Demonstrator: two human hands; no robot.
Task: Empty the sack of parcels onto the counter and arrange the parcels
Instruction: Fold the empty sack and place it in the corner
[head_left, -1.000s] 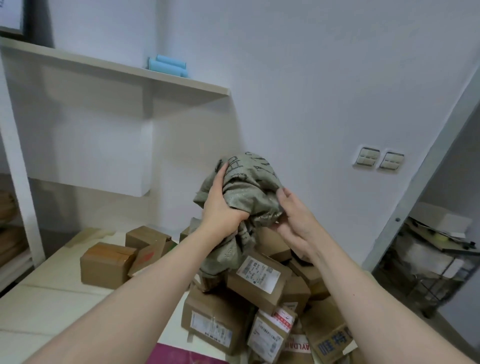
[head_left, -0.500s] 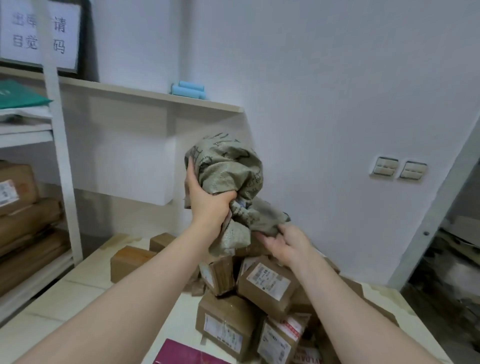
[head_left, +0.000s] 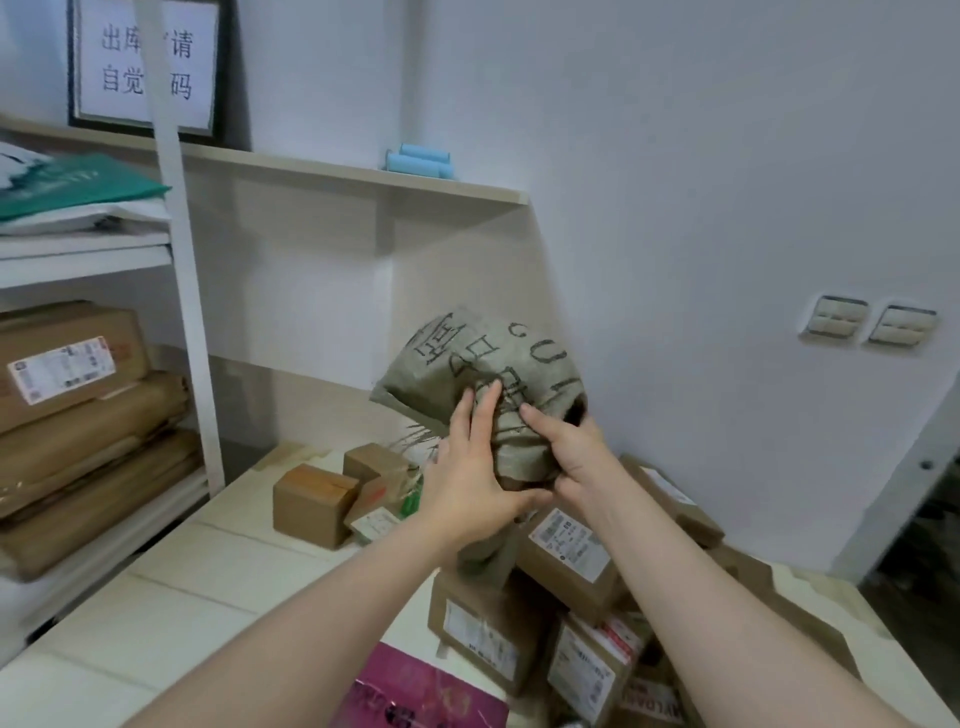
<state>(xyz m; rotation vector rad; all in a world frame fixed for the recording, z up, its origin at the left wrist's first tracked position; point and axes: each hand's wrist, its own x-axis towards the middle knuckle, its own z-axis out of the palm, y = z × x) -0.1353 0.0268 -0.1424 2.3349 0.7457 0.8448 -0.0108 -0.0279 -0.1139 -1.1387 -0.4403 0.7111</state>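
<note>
White wall (head_left: 675, 156) carries 1 long shelf (head_left: 363, 174), 2 switch plates (head_left: 837, 317), perhaps a door frame (head_left: 906, 478) at right.

**Bare hands, bare forearms**

The left hand (head_left: 467, 483) and the right hand (head_left: 571, 457) were bare. Behind each wrist, the left forearm (head_left: 311, 623) and the right forearm (head_left: 701, 597) were bare too, smooth along their whole visible length.
</note>
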